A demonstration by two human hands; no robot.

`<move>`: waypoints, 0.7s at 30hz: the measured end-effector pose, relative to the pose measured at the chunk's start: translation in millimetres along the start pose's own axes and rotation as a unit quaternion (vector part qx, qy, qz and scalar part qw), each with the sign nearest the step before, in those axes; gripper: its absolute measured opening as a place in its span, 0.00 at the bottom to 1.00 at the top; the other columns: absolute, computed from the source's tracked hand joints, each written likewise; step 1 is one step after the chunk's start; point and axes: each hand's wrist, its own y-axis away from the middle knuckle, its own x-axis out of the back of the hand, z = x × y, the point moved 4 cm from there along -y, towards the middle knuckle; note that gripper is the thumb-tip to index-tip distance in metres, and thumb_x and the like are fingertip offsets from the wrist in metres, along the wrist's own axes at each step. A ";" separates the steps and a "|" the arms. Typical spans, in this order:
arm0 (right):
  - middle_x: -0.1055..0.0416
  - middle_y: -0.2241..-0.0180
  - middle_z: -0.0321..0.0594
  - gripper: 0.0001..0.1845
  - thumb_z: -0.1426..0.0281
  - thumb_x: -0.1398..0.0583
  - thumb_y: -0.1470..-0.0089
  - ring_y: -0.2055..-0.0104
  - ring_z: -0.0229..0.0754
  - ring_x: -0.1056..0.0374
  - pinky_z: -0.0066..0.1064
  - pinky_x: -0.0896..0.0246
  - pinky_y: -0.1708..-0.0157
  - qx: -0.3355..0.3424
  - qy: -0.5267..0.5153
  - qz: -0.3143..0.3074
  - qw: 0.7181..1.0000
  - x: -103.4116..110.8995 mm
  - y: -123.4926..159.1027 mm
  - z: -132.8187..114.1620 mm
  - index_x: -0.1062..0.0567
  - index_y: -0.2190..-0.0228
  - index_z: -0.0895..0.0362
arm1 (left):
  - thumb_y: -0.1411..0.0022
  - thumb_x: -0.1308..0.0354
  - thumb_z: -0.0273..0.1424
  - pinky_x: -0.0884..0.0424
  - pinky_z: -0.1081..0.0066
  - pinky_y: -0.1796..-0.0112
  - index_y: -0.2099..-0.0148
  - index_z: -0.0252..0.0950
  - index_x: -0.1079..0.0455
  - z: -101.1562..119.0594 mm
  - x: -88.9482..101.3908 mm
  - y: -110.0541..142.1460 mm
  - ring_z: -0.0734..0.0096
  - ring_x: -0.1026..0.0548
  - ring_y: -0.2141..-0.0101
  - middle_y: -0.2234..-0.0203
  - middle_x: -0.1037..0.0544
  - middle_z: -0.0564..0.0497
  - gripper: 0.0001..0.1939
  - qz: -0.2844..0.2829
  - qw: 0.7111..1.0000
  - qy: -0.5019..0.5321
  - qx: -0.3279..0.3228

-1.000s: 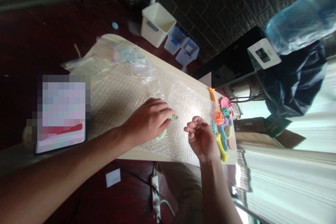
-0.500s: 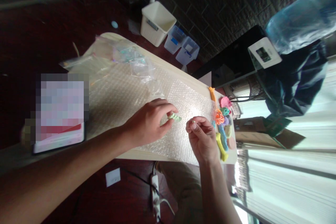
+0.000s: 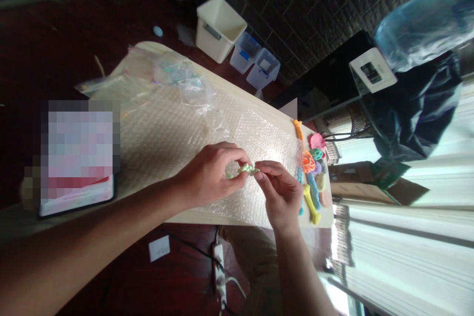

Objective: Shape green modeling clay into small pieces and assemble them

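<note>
My left hand [image 3: 213,170] pinches a small light green knobbly piece [image 3: 246,169], like a short row of clay balls, between thumb and fingertips. From the right, my right hand [image 3: 283,192] meets it, with thumb and index finger closed at the piece's right end. A tiny pale green bit is in that pinch, mostly hidden by the fingertips. Both hands are above a sheet of bubble wrap [image 3: 237,207] on the table. Right of my right hand lie colourful clay-like shapes, among them a yellow one [image 3: 310,205], an orange lattice-like one [image 3: 308,162] and a blue one [image 3: 313,191].
Clear plastic bags [image 3: 192,89] lie toward the table's far left. A tablet-like screen [image 3: 79,158], partly blurred out, stands at left. Beyond the table are a white bin [image 3: 218,29] and clear boxes [image 3: 244,53]. A power strip [image 3: 219,274] is below.
My right hand has moved left, bringing its pinched bit against the green piece's right end. My left hand stays nearly in place. The view has shifted slightly.
</note>
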 end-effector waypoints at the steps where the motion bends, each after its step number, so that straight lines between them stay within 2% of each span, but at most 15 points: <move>1: 0.21 0.61 0.40 0.08 0.73 0.31 0.44 0.55 0.44 0.26 0.39 0.29 0.53 -0.002 0.001 -0.002 1.000 -0.5 0.2 0.2 0.15 0.63 0.49 | 0.40 0.39 0.24 0.28 0.67 0.59 0.61 0.36 0.24 -0.1 -0.4 0.3 0.67 0.21 0.63 0.66 0.19 0.51 0.05 0.000 1.000 -0.002 0.001; 16: 0.21 0.58 0.42 0.10 0.72 0.33 0.41 0.54 0.45 0.26 0.39 0.29 0.53 -0.019 -0.022 -0.025 0.999 -2.3 2.6 1.0 0.15 0.59 0.48 | 0.41 0.39 0.25 0.29 0.69 0.63 0.61 0.36 0.24 -0.7 -0.4 0.4 0.68 0.21 0.65 0.67 0.18 0.52 0.05 0.004 1.000 0.006 0.024; 21: 0.21 0.61 0.42 0.08 0.71 0.32 0.43 0.57 0.43 0.26 0.37 0.29 0.55 -0.026 -0.035 -0.014 0.999 -1.8 2.1 2.4 0.14 0.61 0.49 | 0.41 0.38 0.26 0.29 0.70 0.65 0.62 0.36 0.23 -0.3 -1.2 0.6 0.69 0.21 0.66 0.68 0.18 0.52 0.04 -0.003 0.999 0.023 0.045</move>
